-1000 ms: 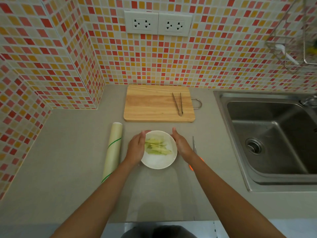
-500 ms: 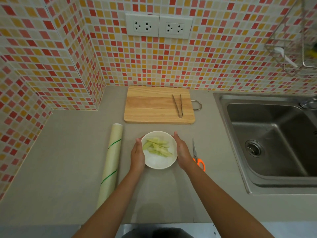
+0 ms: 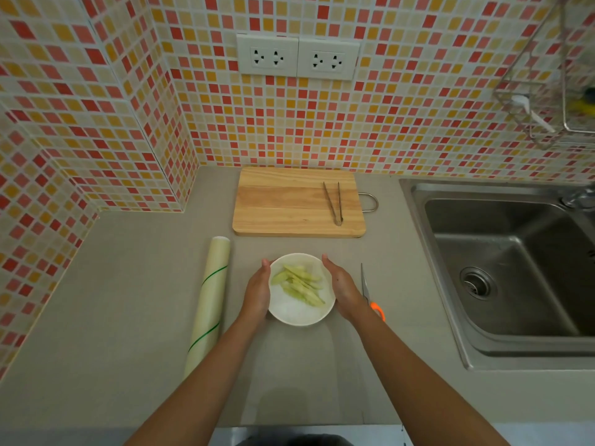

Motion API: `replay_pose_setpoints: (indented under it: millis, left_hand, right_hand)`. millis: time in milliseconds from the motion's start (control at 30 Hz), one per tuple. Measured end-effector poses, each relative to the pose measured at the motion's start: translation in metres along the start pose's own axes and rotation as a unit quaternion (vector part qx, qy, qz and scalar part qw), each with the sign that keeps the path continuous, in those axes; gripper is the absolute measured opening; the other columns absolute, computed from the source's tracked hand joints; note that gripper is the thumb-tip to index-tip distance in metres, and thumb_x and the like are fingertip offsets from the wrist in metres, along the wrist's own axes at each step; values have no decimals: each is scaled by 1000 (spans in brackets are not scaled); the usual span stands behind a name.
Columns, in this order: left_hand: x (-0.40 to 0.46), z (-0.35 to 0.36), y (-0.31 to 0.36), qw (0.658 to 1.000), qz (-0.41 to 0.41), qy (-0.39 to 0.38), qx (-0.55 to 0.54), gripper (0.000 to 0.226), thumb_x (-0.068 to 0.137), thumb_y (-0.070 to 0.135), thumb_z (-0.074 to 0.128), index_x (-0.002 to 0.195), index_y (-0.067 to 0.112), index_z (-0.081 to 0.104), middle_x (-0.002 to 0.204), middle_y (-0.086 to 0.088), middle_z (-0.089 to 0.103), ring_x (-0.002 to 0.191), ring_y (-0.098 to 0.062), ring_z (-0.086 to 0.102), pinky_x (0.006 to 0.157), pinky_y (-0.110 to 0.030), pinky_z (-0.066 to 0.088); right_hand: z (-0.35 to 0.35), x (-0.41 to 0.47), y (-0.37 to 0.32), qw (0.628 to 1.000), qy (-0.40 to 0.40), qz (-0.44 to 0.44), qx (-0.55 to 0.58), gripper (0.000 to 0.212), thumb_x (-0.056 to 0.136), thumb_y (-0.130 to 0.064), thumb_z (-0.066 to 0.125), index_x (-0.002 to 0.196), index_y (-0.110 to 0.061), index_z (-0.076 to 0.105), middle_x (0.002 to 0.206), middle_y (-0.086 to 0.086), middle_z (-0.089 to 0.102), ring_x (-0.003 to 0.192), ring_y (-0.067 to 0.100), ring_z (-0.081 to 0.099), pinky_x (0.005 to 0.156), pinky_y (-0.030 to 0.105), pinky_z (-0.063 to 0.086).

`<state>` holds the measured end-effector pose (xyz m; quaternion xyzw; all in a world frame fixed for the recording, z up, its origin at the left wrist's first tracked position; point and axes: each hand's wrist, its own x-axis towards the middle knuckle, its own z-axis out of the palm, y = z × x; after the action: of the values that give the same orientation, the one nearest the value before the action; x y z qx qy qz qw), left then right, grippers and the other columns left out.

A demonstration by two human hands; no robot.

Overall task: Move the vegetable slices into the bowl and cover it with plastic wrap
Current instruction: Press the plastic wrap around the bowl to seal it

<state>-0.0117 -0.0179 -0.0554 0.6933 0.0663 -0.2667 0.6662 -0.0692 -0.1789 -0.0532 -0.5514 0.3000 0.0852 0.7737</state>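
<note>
No readable text anywhere

We see no lettering, brand or number: the plastic wrap roll [image 3: 208,300] carries only plain green lines, and the wall sockets [image 3: 297,57] and cutting board [image 3: 289,204] are unmarked.

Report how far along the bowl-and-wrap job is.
Done: the vegetable slices lie in the white bowl; the cutting board holds only tongs. In hand: left hand and right hand cup the bowl's sides. Left: whether wrap covers the bowl is unclear; the plastic wrap roll lies beside it.
</note>
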Motion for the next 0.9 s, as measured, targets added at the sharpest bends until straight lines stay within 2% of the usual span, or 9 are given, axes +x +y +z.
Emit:
replay_pose_setpoints:
  millis: [167, 233, 367, 500, 533, 633, 733, 800, 900]
  left_hand:
    - [0, -3, -1, 1000, 19, -21, 10, 41, 101, 44, 27, 102, 30, 66, 104, -1, 70, 92, -14, 67, 73, -28, 52]
    - [0, -4, 0, 999, 21, -25, 9, 39, 101, 42, 29, 100, 31, 67, 104, -1, 71, 92, -14, 67, 73, -29, 52]
    - [-1, -5, 2, 999, 21, -45, 12, 38, 102, 38, 30, 104, 27, 67, 111, -6, 70, 100, -21, 67, 86, -35, 53]
    - [-3, -6, 1, 997, 24, -66, 45, 43, 101, 41, 34, 111, 18, 68, 111, -10, 71, 103, -25, 67, 95, -44, 51]
    - [-3, -6, 2, 996, 26, -70, 44, 44, 100, 42, 34, 113, 17, 68, 111, -10, 71, 103, -25, 67, 96, -44, 51]
    - [-2, -5, 5, 996, 28, -74, 41, 47, 99, 46, 34, 113, 18, 69, 111, -7, 72, 103, -23, 68, 91, -41, 53]
    - [0, -4, 10, 998, 22, -45, 42, 52, 98, 53, 28, 117, 22, 66, 116, 2, 68, 99, -11, 65, 79, -24, 50]
    - [1, -4, 11, 999, 19, -9, 38, 59, 97, 55, 26, 120, 18, 65, 116, 3, 67, 103, -12, 62, 86, -27, 47]
    - [-3, -3, 8, 995, 6, 103, 6, 63, 98, 54, 24, 115, 11, 67, 112, -5, 70, 108, -22, 62, 99, -37, 44]
  right_hand:
    - [-2, -1, 0, 1000, -17, 3, 24, 53, 97, -39, 42, 127, 4, 52, 129, 26, 57, 123, 41, 52, 110, 53, 36]
    - [-2, -1, 1, 999, -17, 4, 36, 50, 97, -36, 43, 125, 4, 51, 124, 25, 57, 126, 43, 47, 109, 49, 36]
    - [-2, -6, -5, 999, -47, 11, 13, 51, 96, -45, 42, 116, -4, 65, 112, 15, 69, 111, 31, 63, 98, 41, 47]
    - [-1, -8, -9, 998, -42, -18, -39, 46, 97, -39, 46, 99, 2, 66, 93, 8, 67, 89, 20, 64, 71, 22, 54]
    - [1, -8, -10, 998, -27, -33, -55, 47, 96, -37, 48, 101, 7, 60, 95, 8, 60, 89, 18, 60, 69, 19, 51]
    - [5, -7, -7, 994, -19, -71, -77, 32, 96, -34, 49, 98, -3, 58, 97, 10, 55, 94, 21, 54, 80, 30, 44]
    - [4, -8, -8, 995, -12, -73, -72, 34, 98, -28, 47, 111, -4, 67, 105, 9, 68, 97, 20, 64, 88, 32, 49]
    - [3, -8, -9, 995, -3, -75, -71, 33, 98, -29, 47, 113, -8, 69, 106, 9, 71, 97, 20, 67, 87, 33, 52]
    - [0, -8, -7, 996, 37, -69, -51, 33, 97, -32, 49, 102, -10, 72, 99, 10, 72, 91, 22, 69, 83, 36, 54]
